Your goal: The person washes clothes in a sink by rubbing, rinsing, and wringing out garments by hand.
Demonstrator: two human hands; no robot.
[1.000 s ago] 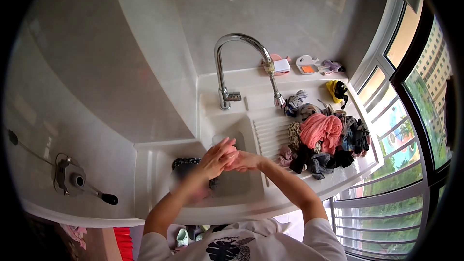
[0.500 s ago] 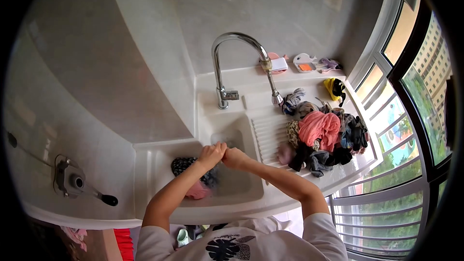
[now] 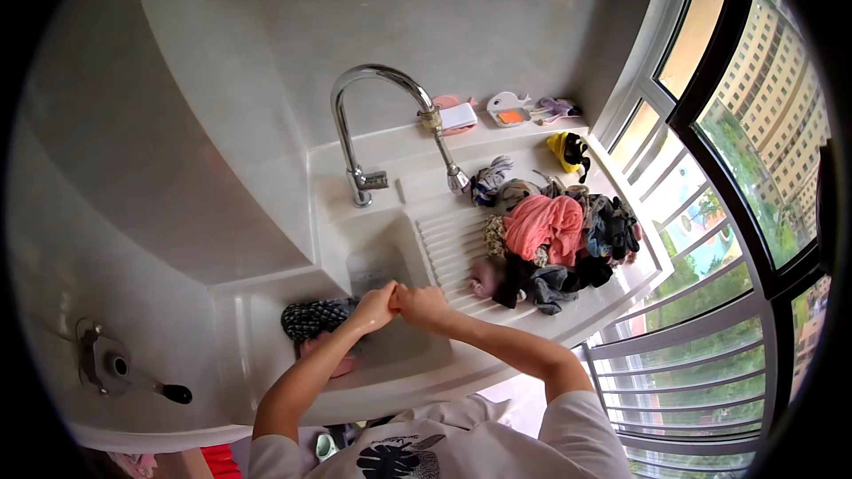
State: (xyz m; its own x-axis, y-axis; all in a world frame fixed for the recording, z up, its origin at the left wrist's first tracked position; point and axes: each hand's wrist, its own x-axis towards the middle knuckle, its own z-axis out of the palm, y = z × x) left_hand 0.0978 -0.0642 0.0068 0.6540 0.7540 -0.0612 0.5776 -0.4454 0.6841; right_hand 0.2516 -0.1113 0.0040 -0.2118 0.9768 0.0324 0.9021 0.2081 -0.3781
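Observation:
Over the sink basin (image 3: 426,350), my left hand (image 3: 376,305) and my right hand (image 3: 421,305) are pressed together, both with the fingers closed. Whatever they grip, if anything, is hidden behind the knuckles. To the left of my left hand, a black-and-white patterned cloth (image 3: 311,318) lies at the basin's left side. A pink cloth (image 3: 342,364) sits partly under my left forearm. On the ribbed washboard (image 3: 444,253) to the right is a heap of clothes, with a coral-pink garment (image 3: 546,226) on top and dark and grey pieces around it.
A curved chrome faucet (image 3: 377,71) rises behind the basin, its spout hanging over the washboard side. Soap dishes (image 3: 508,109) line the back ledge. A yellow-and-black cloth (image 3: 565,149) lies at the back right corner. A wall valve with a lever (image 3: 120,364) is at left, a barred window at right.
The view has turned, so the sink and clothes appear further left. My hands remain together over the basin, and the clothes heap looks the same.

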